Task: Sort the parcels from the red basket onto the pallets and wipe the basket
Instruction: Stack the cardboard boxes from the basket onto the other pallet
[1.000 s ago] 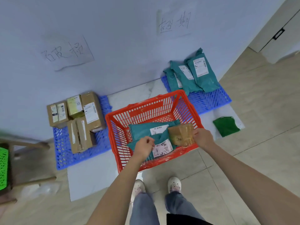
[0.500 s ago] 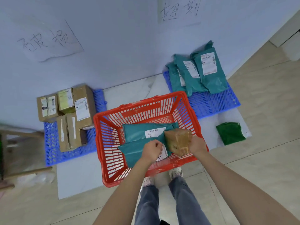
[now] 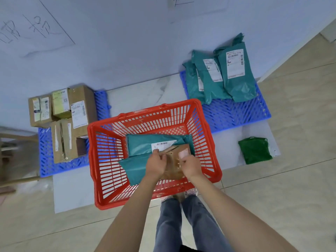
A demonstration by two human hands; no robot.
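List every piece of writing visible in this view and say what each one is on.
Left wall paper: handwritten characters, cut off by the frame edge, not readable.
Top wall paper: only the bottoms of the strokes show, unreadable.
Labels on the cardboard boxes: barcodes and print, too small.
Labels on the teal mailers on the right pallet: too small.
Label on the teal mailer in the red basket: barcode, text blurred.

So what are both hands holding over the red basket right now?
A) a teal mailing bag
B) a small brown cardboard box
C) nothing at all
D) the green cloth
B: the left hand and right hand both grip a small brown cardboard box above the red basket, while the teal bags lie beneath and the green cloth sits on the floor.
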